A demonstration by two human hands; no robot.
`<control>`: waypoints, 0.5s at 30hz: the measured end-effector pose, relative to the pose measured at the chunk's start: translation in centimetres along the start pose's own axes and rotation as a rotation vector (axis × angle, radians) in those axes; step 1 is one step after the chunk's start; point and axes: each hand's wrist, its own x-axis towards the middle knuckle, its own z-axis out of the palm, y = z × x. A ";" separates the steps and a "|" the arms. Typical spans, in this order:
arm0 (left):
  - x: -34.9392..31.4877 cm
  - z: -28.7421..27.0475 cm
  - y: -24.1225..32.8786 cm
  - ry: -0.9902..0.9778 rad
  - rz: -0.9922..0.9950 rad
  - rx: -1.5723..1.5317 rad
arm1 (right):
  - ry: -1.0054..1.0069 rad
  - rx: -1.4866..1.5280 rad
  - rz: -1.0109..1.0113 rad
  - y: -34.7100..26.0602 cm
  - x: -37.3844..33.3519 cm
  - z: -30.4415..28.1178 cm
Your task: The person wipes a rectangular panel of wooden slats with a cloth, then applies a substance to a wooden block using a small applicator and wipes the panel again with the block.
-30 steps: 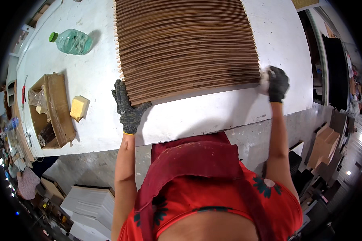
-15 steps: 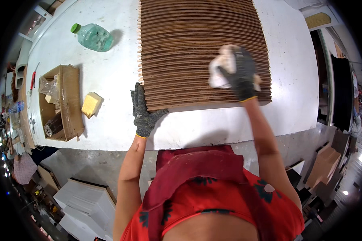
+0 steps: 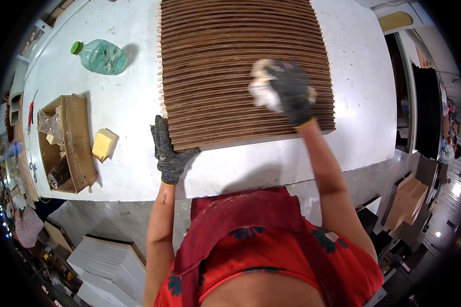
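Note:
A stack of thin brown slats [image 3: 230, 51], laid side by side in a ridged block, lies on the white table [image 3: 235, 179] in front of me. My right hand [image 3: 293, 92], in a dark grey knit glove, is closed on a whitish cloth [image 3: 265, 94] and presses it on top of the slats, right of the middle. Motion blurs both a little. At the near left corner of the block rests my left hand [image 3: 170, 157], also gloved. Its fingers stretch along the left side while the thumb spreads along the near edge.
To the left stand a cardboard box [image 3: 82, 146] with odds and ends, a yellow sponge [image 3: 104, 145] and a green-capped bottle [image 3: 102, 57] on its side. A red-handled tool [image 3: 30, 113] and scissors [image 3: 33, 171] lie near the table's left edge. White panels [image 3: 110, 263] are stacked below.
The whole view has shifted, putting the table's things further left and lower. My right hand has slid the cloth slightly left and away over the slats; my left hand stays at the corner.

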 end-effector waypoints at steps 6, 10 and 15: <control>1.3 -1.7 1.6 -0.055 -0.422 -0.786 | 0.020 -0.214 0.570 19.0 -8.8 -7.8; 6.5 -2.8 0.6 0.015 -0.326 -0.917 | 0.313 0.484 0.595 18.7 -6.5 -9.3; 14.2 1.3 -2.5 0.066 -0.328 -1.399 | -0.183 -0.487 0.473 9.4 2.0 -1.5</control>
